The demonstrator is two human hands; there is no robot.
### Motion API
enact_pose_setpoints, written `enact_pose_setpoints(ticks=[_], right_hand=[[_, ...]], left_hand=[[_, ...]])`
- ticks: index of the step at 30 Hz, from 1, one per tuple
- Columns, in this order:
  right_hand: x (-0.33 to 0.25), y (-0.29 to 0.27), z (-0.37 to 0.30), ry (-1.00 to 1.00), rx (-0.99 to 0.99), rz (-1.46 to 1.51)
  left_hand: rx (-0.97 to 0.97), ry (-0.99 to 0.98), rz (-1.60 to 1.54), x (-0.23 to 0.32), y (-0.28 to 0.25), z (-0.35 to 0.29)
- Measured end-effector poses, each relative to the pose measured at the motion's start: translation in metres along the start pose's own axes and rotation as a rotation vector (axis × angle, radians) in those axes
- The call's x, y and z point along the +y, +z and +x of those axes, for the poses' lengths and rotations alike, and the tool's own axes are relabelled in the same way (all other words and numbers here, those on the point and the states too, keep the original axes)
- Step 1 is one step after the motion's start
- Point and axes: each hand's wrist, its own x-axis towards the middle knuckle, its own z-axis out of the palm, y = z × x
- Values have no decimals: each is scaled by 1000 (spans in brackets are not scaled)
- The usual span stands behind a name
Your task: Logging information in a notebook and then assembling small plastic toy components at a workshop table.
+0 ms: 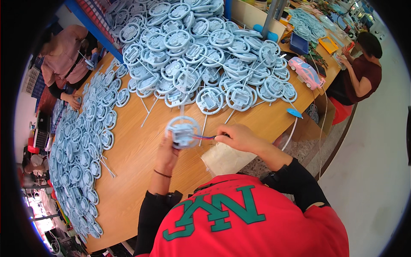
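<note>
My left hand [166, 155] grips the edge of a round light-blue plastic frame [179, 125], a ring with a raised boxy middle. It is held above the wooden table [132, 167], and slightly blurred. My right hand [240, 138] is closed in a pinch around the dark end of a thin red and blue piece [206, 137]. That piece reaches to the middle of the frame; whether it is a tool or wires I cannot tell. A cream-coloured sheet or bag [227, 159] lies at the table's near edge, below my right hand.
Ahead rises a large heap of similar frames [184, 47], many with thin stems. More frames [81, 145] cover the table's left side. A pink toy car [306, 73] and a blue oval piece [294, 112] with a pale cord are at the right. Two people work nearby.
</note>
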Motion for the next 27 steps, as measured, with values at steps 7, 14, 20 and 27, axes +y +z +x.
enact_pose_setpoints(ticks=[7,14,20,27], right_hand=[[44,-22,1,270,197,-81],[51,-35,18,407,186,-308],[13,-89,-6,311,337,-187],[-48,-152,-71,261,506,-103]], left_hand=[[-11,335,-592,88,-57,22],[-72,167,848,11,22,103],[-56,418,1458,-14,78,160],[-185,17,1316,-10,78,170]])
